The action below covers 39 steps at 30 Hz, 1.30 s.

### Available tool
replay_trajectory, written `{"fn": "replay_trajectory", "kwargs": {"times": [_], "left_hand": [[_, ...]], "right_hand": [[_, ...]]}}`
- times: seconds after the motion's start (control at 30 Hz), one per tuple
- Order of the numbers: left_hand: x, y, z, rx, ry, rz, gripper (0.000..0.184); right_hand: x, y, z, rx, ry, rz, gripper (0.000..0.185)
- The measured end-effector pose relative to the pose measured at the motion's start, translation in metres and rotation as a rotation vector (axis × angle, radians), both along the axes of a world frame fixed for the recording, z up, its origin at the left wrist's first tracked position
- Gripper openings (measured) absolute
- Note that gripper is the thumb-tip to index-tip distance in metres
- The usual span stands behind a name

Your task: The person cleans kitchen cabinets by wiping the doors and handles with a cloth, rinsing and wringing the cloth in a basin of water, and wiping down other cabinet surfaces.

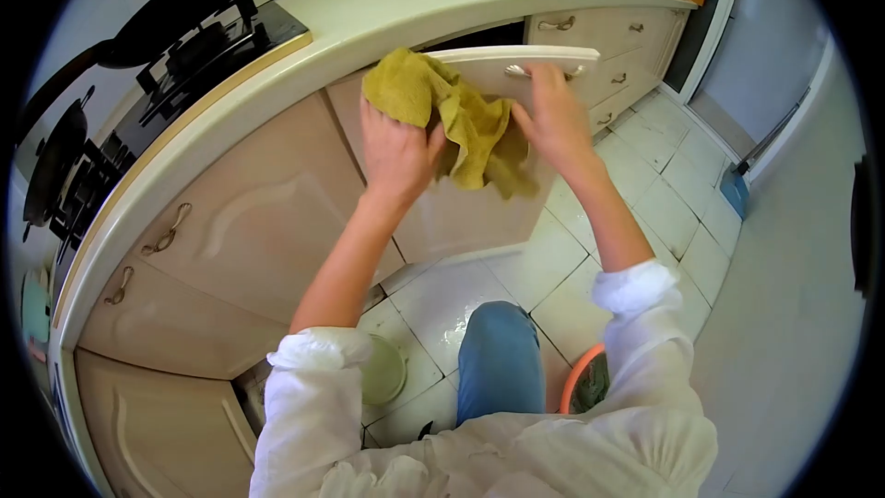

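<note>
My left hand (398,155) is closed on a crumpled mustard-yellow cloth (475,120). The cloth hangs in folds in front of a pale cabinet door (479,217) that stands swung out from the counter, and its lower end is smeared by motion. At the top of that door, my right hand (558,120) has its fingers over the metal handle (516,71), with its thumb beside the cloth. The fingertips are partly hidden. A dark opening (479,38) shows behind the door's top edge.
On the left, a black wok (189,5) and a smaller pan (57,161) sit on the gas stove (267,29). A pale green bucket (383,371) and an orange-rimmed basin (573,376) stand on the tiled floor (659,221) near my knee. Drawers (595,51) line the far counter.
</note>
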<state>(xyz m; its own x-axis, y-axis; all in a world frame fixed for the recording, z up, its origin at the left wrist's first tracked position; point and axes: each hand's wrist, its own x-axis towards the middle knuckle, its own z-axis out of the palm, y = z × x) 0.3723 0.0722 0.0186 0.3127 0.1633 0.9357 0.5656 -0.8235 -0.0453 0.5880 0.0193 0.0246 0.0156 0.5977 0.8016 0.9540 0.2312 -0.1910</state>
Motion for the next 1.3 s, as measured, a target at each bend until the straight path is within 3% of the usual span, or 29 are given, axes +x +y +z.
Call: {"fn": "replay_trajectory", "kwargs": {"times": [0.03,0.13,0.2,0.27,0.3,0.33,0.4,0.43,0.5,0.57,0.6,0.67,0.7,0.77,0.83,0.9,0.93,1.0,1.13,1.2,1.23,1.3], "left_hand": [[0.003,-0.008,-0.002,-0.139,-0.009,-0.051,0.059],[0.026,-0.017,-0.003,-0.093,-0.057,-0.229,0.062],[0.042,-0.029,0.0,-0.147,-0.071,-0.277,0.057],[0.056,-0.019,0.012,-0.017,0.073,-0.277,0.048],[0.059,-0.021,0.024,-0.133,0.101,-0.281,0.043],[0.061,-0.02,0.024,-0.033,0.049,-0.254,0.042],[0.066,-0.014,0.04,-0.145,0.076,-0.279,0.043],[0.066,-0.012,0.039,-0.041,0.051,-0.221,0.042],[0.067,-0.013,0.053,-0.134,0.123,-0.205,0.042],[0.071,-0.014,0.054,-0.193,0.206,-0.161,0.038],[0.072,-0.019,0.055,-0.181,0.19,-0.182,0.038],[0.066,-0.029,0.043,-0.097,0.008,-0.261,0.023],[0.056,-0.039,0.037,-0.093,-0.062,-0.289,0.018],[0.047,-0.047,0.032,-0.081,-0.074,-0.307,0.017],[0.037,-0.051,0.033,-0.101,-0.075,-0.311,0.014],[0.01,-0.052,0.023,-0.099,-0.176,-0.335,0.015],[0.013,-0.056,0.02,-0.088,-0.256,-0.472,0.016],[0.009,-0.057,0.017,-0.108,-0.283,-0.452,0.018],[0.007,-0.057,0.008,-0.085,-0.353,-0.576,0.029],[-0.009,-0.059,0.001,-0.093,-0.348,-0.57,0.035],[-0.017,-0.058,-0.003,-0.075,-0.386,-0.538,0.035],[-0.032,-0.051,-0.006,-0.046,-0.433,-0.498,0.035]], "right_hand": [[-0.004,-0.005,0.001,0.022,-0.007,0.048,0.043],[-0.022,-0.031,-0.003,-0.112,0.015,-0.017,0.043],[-0.023,-0.044,-0.013,-0.043,-0.05,-0.027,0.041],[-0.032,-0.055,-0.01,0.063,0.015,0.076,0.037],[-0.036,-0.071,-0.002,0.054,0.169,0.156,0.028],[-0.031,-0.072,-0.002,0.057,0.169,0.155,0.028],[-0.02,-0.096,0.002,0.093,0.532,0.277,0.02],[-0.025,-0.101,0.004,0.122,0.49,0.236,0.019],[-0.012,-0.134,0.028,0.157,0.869,0.191,0.017],[0.049,-0.14,0.049,0.332,0.33,-0.179,0.015],[0.053,-0.136,0.067,0.345,0.309,-0.193,0.015],[0.058,-0.126,0.083,0.135,0.872,-0.023,0.015],[0.049,-0.109,0.061,0.099,0.509,-0.123,0.017],[0.037,-0.111,0.04,-0.02,0.552,0.249,0.02],[-0.001,-0.128,0.054,-0.226,0.767,0.437,0.025],[-0.033,-0.153,0.034,-0.119,1.02,0.63,0.029],[-0.033,-0.162,0.031,-0.119,1.019,0.628,0.029],[-0.034,-0.164,0.031,-0.172,0.818,0.691,0.031],[-0.028,-0.161,0.03,-0.311,0.699,0.655,0.03],[-0.02,-0.142,0.035,-0.617,1.161,0.971,0.026],[-0.028,-0.13,0.035,-0.623,1.157,0.97,0.026],[-0.061,-0.095,0.035,-0.653,1.334,0.651,0.023]]}}
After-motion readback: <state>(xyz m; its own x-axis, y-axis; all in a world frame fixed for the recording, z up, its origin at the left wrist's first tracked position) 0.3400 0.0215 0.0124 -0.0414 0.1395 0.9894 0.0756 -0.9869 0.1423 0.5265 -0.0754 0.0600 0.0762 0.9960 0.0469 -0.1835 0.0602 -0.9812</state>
